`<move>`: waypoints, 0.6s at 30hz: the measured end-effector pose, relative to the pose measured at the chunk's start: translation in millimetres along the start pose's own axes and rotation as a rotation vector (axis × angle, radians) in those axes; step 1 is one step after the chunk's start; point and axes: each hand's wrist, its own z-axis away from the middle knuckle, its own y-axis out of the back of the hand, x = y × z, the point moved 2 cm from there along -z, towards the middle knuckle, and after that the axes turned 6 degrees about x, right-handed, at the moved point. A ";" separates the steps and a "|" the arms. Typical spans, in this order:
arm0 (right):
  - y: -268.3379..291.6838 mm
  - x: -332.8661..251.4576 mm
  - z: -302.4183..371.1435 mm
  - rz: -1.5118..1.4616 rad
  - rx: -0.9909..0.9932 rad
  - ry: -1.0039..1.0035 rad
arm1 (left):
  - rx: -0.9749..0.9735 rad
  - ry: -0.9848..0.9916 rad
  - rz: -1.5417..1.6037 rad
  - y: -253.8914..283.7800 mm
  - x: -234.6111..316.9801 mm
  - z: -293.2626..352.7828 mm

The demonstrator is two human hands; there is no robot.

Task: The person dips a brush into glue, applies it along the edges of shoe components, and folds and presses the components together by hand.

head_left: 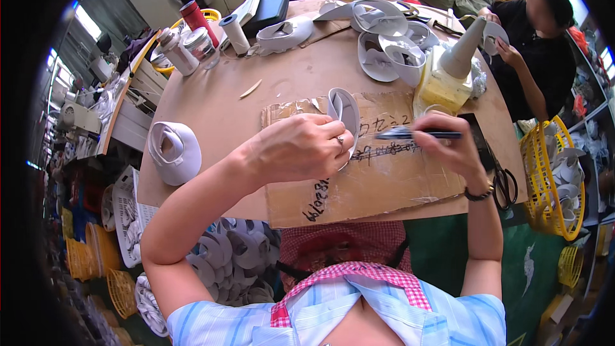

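Note:
My left hand (pixel 307 147) is closed on a white shoe upper (pixel 344 107), which stands on edge above a flat piece of cardboard (pixel 384 182) with handwriting on it. To its right my right hand (pixel 446 144) grips a slim brush-like tool (pixel 400 134) with a dark handle. The tool's tip points left toward the upper, with a gap between them. Another white upper (pixel 174 152) lies on the table at the left. Beyond my right hand stands a yellowish glue container (pixel 443 88) with a grey cone (pixel 462 48) on it.
Several white uppers (pixel 384 38) are heaped at the table's far side. Black-handled scissors (pixel 505 188) lie at the right edge. A jar (pixel 200 47), a red bottle (pixel 197 19) and a white roll (pixel 234 33) stand far left. A person (pixel 535 51) works at the right, above a yellow basket (pixel 554 179).

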 end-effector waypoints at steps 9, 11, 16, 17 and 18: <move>-105.1 32.6 -14.6 0.349 -0.109 0.365 | 0.017 0.067 -0.134 -11.9 66.3 37.4; -111.3 24.4 4.9 0.272 -0.114 0.297 | 0.057 0.147 -0.118 -17.1 80.0 53.2; -113.2 5.0 10.0 0.209 -0.129 0.327 | 0.164 0.308 -0.049 -20.0 76.0 66.2; -107.0 -2.3 7.4 0.217 -0.132 0.329 | 0.169 0.301 -0.020 -17.9 71.3 66.0; -96.8 -10.9 3.7 0.096 -0.150 0.287 | 0.180 0.303 -0.024 -12.5 63.0 65.5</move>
